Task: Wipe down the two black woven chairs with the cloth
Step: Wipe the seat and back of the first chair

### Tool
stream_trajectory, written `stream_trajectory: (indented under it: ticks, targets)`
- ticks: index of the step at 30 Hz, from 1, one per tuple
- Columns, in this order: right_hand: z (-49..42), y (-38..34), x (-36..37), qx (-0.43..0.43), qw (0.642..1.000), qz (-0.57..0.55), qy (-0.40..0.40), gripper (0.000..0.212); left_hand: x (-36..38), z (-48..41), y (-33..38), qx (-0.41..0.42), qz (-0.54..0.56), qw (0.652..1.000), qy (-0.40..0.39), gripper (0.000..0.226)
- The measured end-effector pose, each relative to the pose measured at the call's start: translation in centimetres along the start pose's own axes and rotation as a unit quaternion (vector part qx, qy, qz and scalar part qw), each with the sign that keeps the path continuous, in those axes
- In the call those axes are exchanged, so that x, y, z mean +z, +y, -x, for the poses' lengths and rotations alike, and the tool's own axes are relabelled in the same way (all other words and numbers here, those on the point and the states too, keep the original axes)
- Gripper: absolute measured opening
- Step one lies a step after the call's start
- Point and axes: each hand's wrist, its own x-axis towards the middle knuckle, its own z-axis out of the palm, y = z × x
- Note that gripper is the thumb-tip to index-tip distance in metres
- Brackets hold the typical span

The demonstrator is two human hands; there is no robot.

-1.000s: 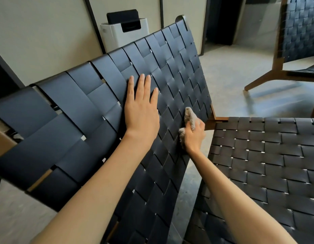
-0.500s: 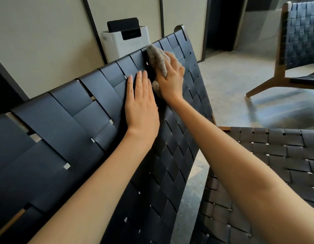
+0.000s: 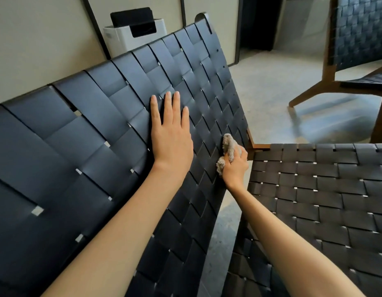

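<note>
Left hand [image 3: 171,138] flat, fingers straight on woven chair back [image 3: 95,133], right hand [image 3: 235,166] gripping cloth [image 3: 227,151] against it

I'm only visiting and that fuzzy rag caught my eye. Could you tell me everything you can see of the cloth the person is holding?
The cloth is a beige-grey rag with a fluffy, terry-like nap, crumpled into a wad. The right hand grips it, so its middle is hidden; one lump sticks out above the fingers and a smaller tuft lower down. It is pressed against the black woven backrest low down, near the wooden frame corner where the seat joins.
</note>
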Motion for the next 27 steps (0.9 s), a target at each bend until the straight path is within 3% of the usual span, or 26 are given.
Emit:
stream_trajectory:
  ticks: [4, 6, 9, 13, 16, 21, 27]
  targets:
    - [-0.2, -0.2, 0.2, 0.082, 0.997, -0.012, 0.004, 0.041, 0.0, -0.3, 0.1, 0.004, 0.002, 1.000, -0.001, 0.065]
    - [-0.8, -1.6, 0.1, 0.080, 0.996, -0.032, 0.018, 0.039, 0.0, -0.5, -0.1, 0.007, 0.003, 1.000, 0.000, 0.064]
    - [-2.1, -5.8, 0.0, -0.030, 0.998, -0.044, 0.027, 0.040, -0.1, -0.8, -0.3, 0.004, 0.004, 1.000, 0.000, 0.063]
    - [-5.4, -13.7, 0.3, -0.211, 0.974, -0.077, 0.017, 0.038, -0.4, -1.4, -0.4, -0.016, 0.004, 1.000, -0.003, 0.067]
    - [-8.4, -18.6, 1.0, -0.265, 0.962, -0.071, 0.003, 0.041, -0.5, -2.0, -0.7, -0.040, 0.001, 0.999, 0.008, 0.073]
    - [-10.9, -21.0, 1.9, -0.281, 0.959, -0.036, 0.016, 0.046, -0.2, -3.6, -0.7, -0.039, -0.015, 0.999, 0.018, 0.077]
    - [-10.5, -15.4, 1.8, -0.212, 0.976, -0.039, 0.033, 0.042, 0.3, -4.7, -0.1, -0.028, -0.003, 0.999, 0.023, 0.070]
